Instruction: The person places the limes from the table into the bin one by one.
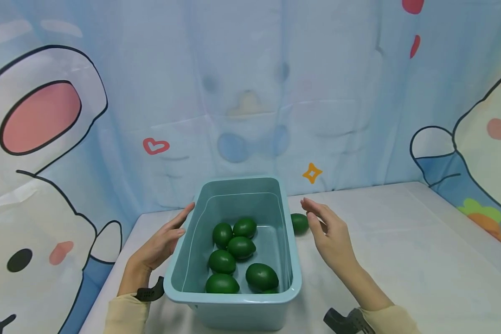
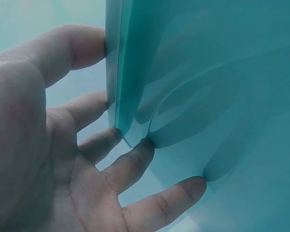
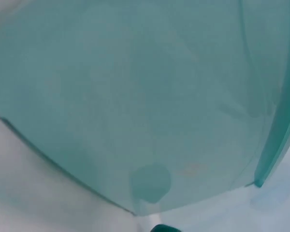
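Observation:
A light blue-green plastic bin [image 1: 294, 278] stands in the middle of the table, with several smooth dark green, avocado-like fruits [image 1: 262, 277] on its floor. My left hand [image 1: 160, 246] touches the bin's left side from outside. In the left wrist view its extended fingers [image 2: 162, 205] rest against the outer wall and the thumb lies at the rim. Another green fruit [image 1: 299, 224] is on the table just right of the bin, partly hidden behind it. My right hand [image 1: 330, 234] is held near that fruit, apart from the bin's right wall, its fingers loosely bent and holding nothing.
The white table [image 1: 401, 260] reaches back to a hanging cloth [image 1: 338, 116] printed with cartoon animals, close behind the bin. Dark straps [image 1: 150, 292] sit on both wrists below beige sleeves [image 1: 127, 315].

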